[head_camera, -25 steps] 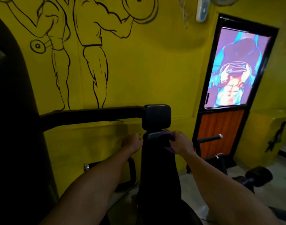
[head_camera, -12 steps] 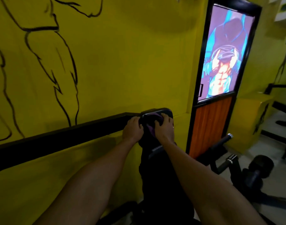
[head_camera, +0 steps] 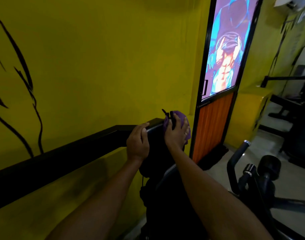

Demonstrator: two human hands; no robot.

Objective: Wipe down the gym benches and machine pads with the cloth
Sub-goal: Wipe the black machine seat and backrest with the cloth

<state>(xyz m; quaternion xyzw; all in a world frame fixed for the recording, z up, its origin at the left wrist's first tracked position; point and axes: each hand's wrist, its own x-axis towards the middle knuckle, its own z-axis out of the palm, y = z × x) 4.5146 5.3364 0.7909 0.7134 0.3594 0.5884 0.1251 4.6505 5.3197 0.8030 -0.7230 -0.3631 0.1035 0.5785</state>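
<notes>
The machine pad (head_camera: pixel 156 135), black and upright, is gripped at its left edge by the left hand (head_camera: pixel 138 141), fingers curled over the top corner. The purple cloth (head_camera: pixel 185 119) is pressed onto the pad's upper right side by the right hand (head_camera: pixel 177 131), fingers spread and fairly straight, w/ cloth showing above and below them. A black rail (head_camera: pixel 61 156) is seen running from the pad along the yellow wall (head_camera: pixel 105 58). A door (head_camera: pixel 211 125) w/ orange lower panel stands just right of the pad.

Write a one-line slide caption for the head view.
Right hand presses a purple cloth onto a black machine pad while the left hand grips its edge.
</notes>
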